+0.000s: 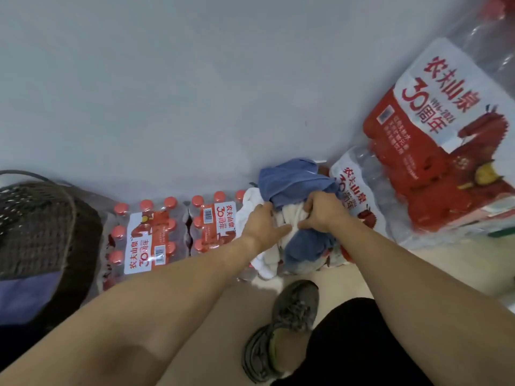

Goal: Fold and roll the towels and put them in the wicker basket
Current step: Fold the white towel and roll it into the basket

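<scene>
Both hands reach forward, arms outstretched: the left hand (263, 222) and right hand (320, 211) each grip the towels (292, 188), heaped on water packs (156, 235) against a grey wall (195, 93). Basket (41, 227) sits far left.

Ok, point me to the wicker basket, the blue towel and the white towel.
wicker basket (41, 218): head view, on its dark woven side wall at the left.
blue towel (289, 181): head view, on its upper fold, above the hands.
white towel (250, 203): head view, on the bunched part left of the blue one.
</scene>
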Demonstrator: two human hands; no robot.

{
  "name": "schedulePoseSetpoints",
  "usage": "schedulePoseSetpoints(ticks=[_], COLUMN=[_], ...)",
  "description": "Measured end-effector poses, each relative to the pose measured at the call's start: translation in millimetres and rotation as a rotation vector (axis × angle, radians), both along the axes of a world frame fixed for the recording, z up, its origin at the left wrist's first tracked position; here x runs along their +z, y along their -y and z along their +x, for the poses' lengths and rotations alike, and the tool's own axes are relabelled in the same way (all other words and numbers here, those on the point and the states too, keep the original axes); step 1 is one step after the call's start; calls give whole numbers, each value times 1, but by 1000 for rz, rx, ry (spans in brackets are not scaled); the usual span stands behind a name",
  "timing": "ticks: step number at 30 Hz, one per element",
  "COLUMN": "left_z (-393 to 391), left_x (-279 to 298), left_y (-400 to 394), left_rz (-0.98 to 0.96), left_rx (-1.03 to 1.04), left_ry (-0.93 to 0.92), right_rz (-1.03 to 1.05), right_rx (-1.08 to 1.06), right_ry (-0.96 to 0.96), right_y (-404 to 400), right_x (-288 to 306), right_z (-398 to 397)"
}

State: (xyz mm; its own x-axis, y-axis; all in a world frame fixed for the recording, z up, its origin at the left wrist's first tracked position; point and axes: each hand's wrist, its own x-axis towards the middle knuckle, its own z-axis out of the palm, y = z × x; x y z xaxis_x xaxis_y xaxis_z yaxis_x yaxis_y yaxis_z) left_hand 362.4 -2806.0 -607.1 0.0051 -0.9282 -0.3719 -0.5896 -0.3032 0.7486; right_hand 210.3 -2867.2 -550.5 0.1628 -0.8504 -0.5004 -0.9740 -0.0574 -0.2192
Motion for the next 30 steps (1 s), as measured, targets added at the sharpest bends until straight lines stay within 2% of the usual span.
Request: schedulePoseSetpoints(ticks=[6,8,11,18,21,23,27,30], left_z=[-3,-1,-7,-14,-9,-4,11,25], left_x=[-6,-2,-1,6,17,27,50,64], left_y=[10,11,4,-14,-17,-16,-13,-4], left_rz=[-46,-25,30,-82,-100,-122,-139,-121], left_rx=[211,154,28,118,182,252,408,511], left_ry=[-155,-168,-115,-333,-359,-412,-616,-640], right_rz=[69,78,-16,-36,16,53,43,-79], right_rx=[-26,-55,-89,-25,-69,-83,-96,-170], right_ry=[33,81,147,424,654,728,708,703], right_y=[8,12,15,6,3,3,6,12], right_x=[7,15,25,36,41,45,48,50], right_z=[-5,-9,-9,-7,-3,0,1,-1])
